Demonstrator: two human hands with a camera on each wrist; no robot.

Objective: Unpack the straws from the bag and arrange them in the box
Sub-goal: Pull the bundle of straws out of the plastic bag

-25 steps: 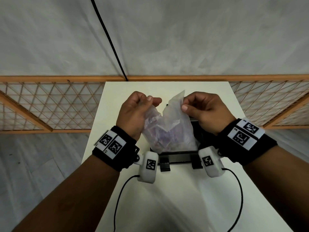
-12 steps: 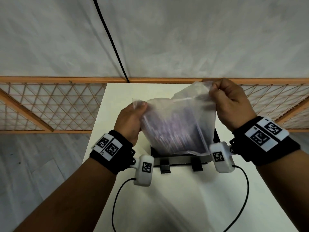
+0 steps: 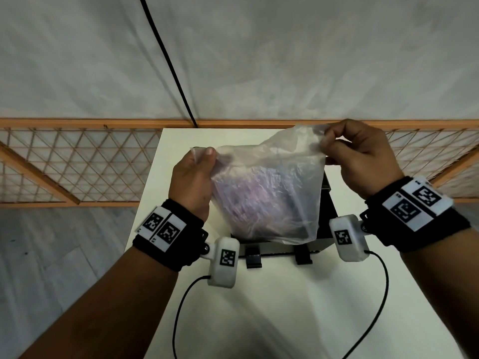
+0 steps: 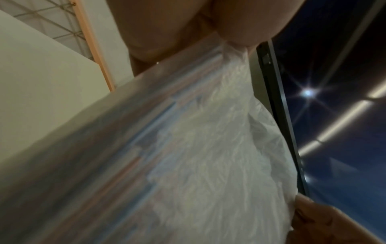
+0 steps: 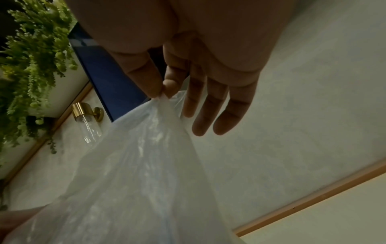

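A cloudy clear plastic bag (image 3: 269,193) full of pink and purple straws (image 3: 259,203) hangs over a black box (image 3: 325,218) on the white table (image 3: 285,307). My left hand (image 3: 193,182) pinches the bag's left top corner. My right hand (image 3: 363,156) pinches the right top corner between thumb and forefinger, held higher than the left. The right wrist view shows that pinch (image 5: 163,94) with the other fingers (image 5: 211,107) loose above the bag (image 5: 135,181). Blurred straws (image 4: 146,140) show through the bag (image 4: 219,148) in the left wrist view. Most of the box is hidden behind the bag.
Two black latches (image 3: 252,257) stick out of the box's near side. An orange wooden lattice rail (image 3: 77,167) runs behind the table. Black cables (image 3: 181,301) trail from the wrist cameras across the near tabletop. A black cord (image 3: 168,60) runs up the far floor.
Both hands have pulled the bag's top corners apart, the right hand moving up and to the right. The bag has gone from crumpled to spread wide over the box.
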